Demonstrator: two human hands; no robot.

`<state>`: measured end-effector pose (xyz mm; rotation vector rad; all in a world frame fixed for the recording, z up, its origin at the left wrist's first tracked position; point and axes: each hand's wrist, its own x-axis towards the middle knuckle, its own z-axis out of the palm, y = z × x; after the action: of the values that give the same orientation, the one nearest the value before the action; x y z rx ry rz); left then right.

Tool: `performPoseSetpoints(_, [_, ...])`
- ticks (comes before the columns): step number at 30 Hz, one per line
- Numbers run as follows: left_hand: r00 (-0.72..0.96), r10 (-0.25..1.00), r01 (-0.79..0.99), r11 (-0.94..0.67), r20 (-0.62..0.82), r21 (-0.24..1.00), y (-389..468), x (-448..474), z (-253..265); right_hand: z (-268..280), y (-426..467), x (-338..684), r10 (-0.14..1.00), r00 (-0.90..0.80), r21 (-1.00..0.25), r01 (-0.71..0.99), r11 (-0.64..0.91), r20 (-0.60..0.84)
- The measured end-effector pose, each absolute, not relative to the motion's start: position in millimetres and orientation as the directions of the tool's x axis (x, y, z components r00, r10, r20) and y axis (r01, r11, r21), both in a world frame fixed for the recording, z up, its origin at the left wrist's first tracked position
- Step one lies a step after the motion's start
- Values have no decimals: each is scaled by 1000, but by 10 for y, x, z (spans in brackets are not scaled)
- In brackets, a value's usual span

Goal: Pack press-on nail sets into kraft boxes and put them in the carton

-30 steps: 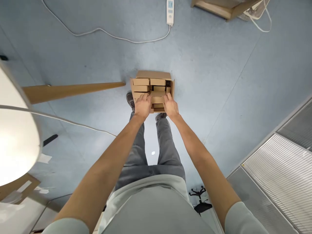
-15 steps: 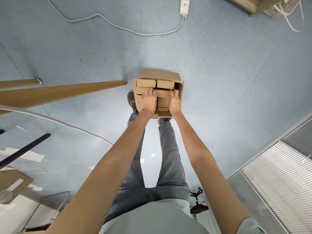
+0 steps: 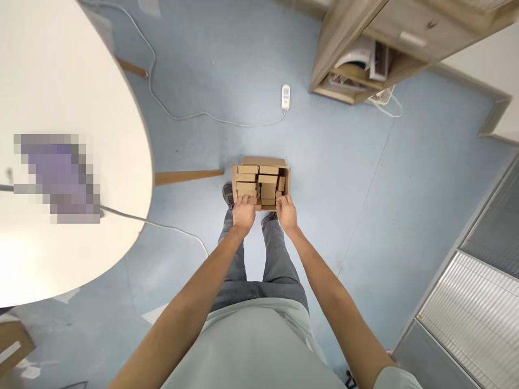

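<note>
Blue floor (image 3: 344, 162) bears the carton (image 3: 263, 161), its left boxes (image 3: 246, 186) just beyond my left hand (image 3: 244, 215), right hand (image 3: 287, 215) farther; both curled, hold unclear

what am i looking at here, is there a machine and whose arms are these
There is no machine: these are a person's own bare arms. Every picture comes from one camera worn on that person's head, looking forward and down, so the shirt and legs show below.

The left hand and right hand are at the near side of an open carton packed with small cardboard boxes. Whether either hand grips anything is too small to tell.

The carton seems to sit on the blue floor, by the shoes. Farther off, a white device lies there on its cable. A white table stands to the left.
</note>
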<state>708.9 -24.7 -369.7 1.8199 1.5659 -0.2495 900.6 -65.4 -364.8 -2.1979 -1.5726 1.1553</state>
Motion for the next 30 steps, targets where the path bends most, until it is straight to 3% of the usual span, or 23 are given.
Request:
performPoseSetpoints(15, [310,934,777,-142,-176,613,-687,7524,-1838,-1966,-892,9302,972,191,-793,567,-225,-139])
performPoseSetpoints(30, [116,993,627,-68,-7,776,-1024,6404,-640,-738,-1123,8277,969,246,-855,501,-135,-9])
